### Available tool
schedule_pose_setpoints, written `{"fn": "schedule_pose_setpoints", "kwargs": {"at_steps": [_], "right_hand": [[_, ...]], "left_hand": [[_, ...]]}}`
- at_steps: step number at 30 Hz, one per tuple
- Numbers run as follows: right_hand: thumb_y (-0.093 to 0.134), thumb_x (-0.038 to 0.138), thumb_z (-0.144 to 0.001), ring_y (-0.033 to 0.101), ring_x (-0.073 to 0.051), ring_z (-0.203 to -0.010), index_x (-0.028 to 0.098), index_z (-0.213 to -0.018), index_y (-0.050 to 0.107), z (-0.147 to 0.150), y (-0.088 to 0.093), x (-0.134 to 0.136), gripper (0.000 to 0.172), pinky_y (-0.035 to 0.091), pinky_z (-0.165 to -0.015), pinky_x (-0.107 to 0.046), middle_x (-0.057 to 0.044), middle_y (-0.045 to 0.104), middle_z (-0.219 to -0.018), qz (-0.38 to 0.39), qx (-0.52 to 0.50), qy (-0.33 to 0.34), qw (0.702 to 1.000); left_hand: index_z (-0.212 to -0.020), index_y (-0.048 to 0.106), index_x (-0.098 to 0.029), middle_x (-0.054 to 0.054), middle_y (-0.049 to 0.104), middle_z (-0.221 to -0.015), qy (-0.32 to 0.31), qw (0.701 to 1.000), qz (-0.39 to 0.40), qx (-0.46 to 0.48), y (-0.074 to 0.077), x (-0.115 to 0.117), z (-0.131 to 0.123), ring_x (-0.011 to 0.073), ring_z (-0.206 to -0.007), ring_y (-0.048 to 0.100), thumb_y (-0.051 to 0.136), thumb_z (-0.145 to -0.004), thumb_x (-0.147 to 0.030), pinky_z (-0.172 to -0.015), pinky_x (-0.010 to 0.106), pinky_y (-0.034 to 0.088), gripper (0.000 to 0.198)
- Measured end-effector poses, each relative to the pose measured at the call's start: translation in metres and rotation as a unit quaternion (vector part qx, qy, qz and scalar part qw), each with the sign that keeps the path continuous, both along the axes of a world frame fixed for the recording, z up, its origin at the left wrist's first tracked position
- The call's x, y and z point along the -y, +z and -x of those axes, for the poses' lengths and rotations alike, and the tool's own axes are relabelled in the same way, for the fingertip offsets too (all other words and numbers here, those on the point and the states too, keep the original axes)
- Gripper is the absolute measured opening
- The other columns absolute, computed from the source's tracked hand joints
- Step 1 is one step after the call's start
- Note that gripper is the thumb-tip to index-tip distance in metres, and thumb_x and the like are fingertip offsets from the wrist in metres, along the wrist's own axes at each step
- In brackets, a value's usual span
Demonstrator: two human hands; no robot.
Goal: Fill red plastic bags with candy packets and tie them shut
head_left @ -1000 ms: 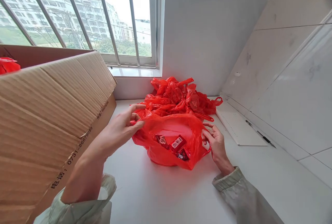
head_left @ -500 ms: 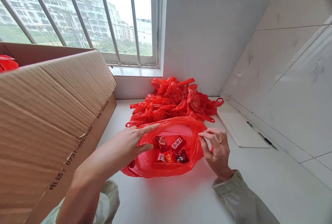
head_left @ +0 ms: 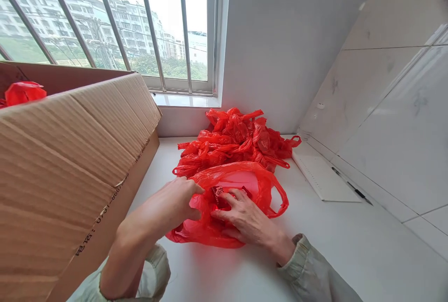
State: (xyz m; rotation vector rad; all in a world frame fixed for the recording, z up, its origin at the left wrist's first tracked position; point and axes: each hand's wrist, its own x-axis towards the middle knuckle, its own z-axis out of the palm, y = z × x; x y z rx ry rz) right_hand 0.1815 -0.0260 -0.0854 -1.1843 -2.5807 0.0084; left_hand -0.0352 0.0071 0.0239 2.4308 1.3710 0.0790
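Note:
A red plastic bag (head_left: 231, 170) lies with its mouth spread wide on the white table. Inside it are small red printed packets (head_left: 218, 193), now partly covered by my right hand (head_left: 245, 215). That hand reaches in over the right rim, fingers apart on top of the packets; whether it grips one cannot be made out. At the bag's left side is my left hand (head_left: 184, 201), its thumb and index finger apart at the opening. Its other fingers are hidden. The bag's handle loop (head_left: 283, 201) stands out on the right.
Behind the bag is a heap of knotted red plastic bags (head_left: 238, 136) against the wall. A large cardboard box (head_left: 87, 152) stands on the left, with a red bag (head_left: 24, 93) showing inside. A white notepad (head_left: 327, 178) and a pen (head_left: 352, 185) lie on the right.
My right hand has left the bag's right rim and moved left, into the bag over the packets. My left hand's index finger has bent. The right handle loop now stands free.

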Motion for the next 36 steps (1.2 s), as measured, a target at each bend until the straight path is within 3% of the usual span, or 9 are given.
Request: {"fn": "schedule_pose_setpoints", "kwargs": {"at_steps": [3,6,10,15,18,24,30,36], "right_hand": [[0.068,0.033,-0.086,0.056,-0.027,-0.109,0.029,-0.121,0.065,0.003,0.004,-0.003,0.035,0.047,-0.093,-0.041,-0.009,0.058,-0.127,0.047,-0.010,-0.052,0.997],[0.057,0.031,-0.093,0.063,-0.023,-0.095,0.024,-0.118,0.065,0.005,0.007,-0.006,0.027,0.051,-0.079,-0.035,-0.009,0.062,-0.118,0.088,-0.040,-0.150,0.984],[0.055,0.030,-0.095,0.064,-0.025,-0.098,0.021,-0.117,0.065,0.012,0.012,-0.009,0.027,0.053,-0.077,-0.036,-0.010,0.063,-0.119,0.096,-0.057,-0.219,0.969],[0.066,0.039,-0.087,0.054,-0.032,-0.116,0.018,-0.106,0.069,0.027,0.011,-0.009,0.028,0.048,-0.097,-0.045,-0.013,0.060,-0.125,0.059,-0.041,-0.233,0.970],[0.068,0.031,-0.085,0.049,-0.033,-0.120,0.013,-0.105,0.069,0.033,0.006,-0.008,0.027,0.044,-0.103,-0.046,-0.015,0.058,-0.129,0.057,-0.040,-0.228,0.971],[0.069,0.029,-0.081,0.048,-0.031,-0.116,0.016,-0.091,0.071,0.032,-0.006,-0.014,0.017,0.045,-0.101,-0.044,-0.011,0.061,-0.122,0.032,-0.117,-0.212,0.970],[0.061,0.039,-0.089,0.053,-0.031,-0.103,0.018,-0.095,0.071,0.037,-0.003,-0.024,0.024,0.045,-0.094,-0.050,-0.012,0.067,-0.105,0.024,-0.109,-0.302,0.947],[0.055,0.032,-0.095,0.054,-0.025,-0.107,0.019,-0.090,0.071,0.028,0.006,-0.018,0.021,0.046,-0.094,-0.039,-0.010,0.065,-0.113,0.019,-0.165,-0.187,0.968]], "left_hand": [[-0.075,0.058,-0.022,0.000,0.057,-0.075,0.009,0.999,0.025,-0.044,0.007,0.004,-0.001,0.0194,-0.076,0.055,0.056,-0.059,-0.013,-0.058,0.026,0.037,0.018],[-0.068,0.050,-0.021,0.000,0.057,-0.077,0.013,0.997,0.048,-0.062,0.014,0.009,-0.003,0.0184,-0.074,0.053,0.058,-0.057,-0.014,-0.054,0.024,0.034,0.015],[-0.064,0.042,-0.021,-0.001,0.052,-0.073,0.006,0.996,0.071,-0.051,0.019,0.012,-0.007,0.0172,-0.072,0.049,0.059,-0.057,-0.016,-0.053,0.024,0.032,0.019],[-0.062,0.042,-0.020,-0.001,0.051,-0.074,0.003,0.998,0.055,-0.036,0.018,0.010,-0.007,0.0175,-0.074,0.048,0.059,-0.059,-0.018,-0.059,0.026,0.033,0.017],[-0.059,0.039,-0.020,-0.001,0.048,-0.066,-0.007,0.998,0.048,-0.039,0.018,0.008,-0.009,0.0181,-0.075,0.048,0.058,-0.060,-0.017,-0.062,0.026,0.035,0.019],[-0.060,0.041,-0.021,-0.002,0.050,-0.067,-0.015,0.998,0.050,-0.032,0.016,0.007,-0.010,0.0167,-0.068,0.049,0.056,-0.059,-0.015,-0.054,0.025,0.032,0.017],[-0.065,0.048,-0.021,-0.001,0.055,-0.067,-0.033,0.998,0.032,-0.052,0.010,0.007,-0.009,0.0171,-0.066,0.050,0.057,-0.059,-0.016,-0.052,0.026,0.032,0.013],[-0.073,0.058,-0.022,-0.001,0.060,-0.072,-0.032,0.999,0.016,-0.038,0.008,0.003,-0.004,0.0188,-0.070,0.055,0.058,-0.067,-0.021,-0.058,0.028,0.037,0.005]]}}
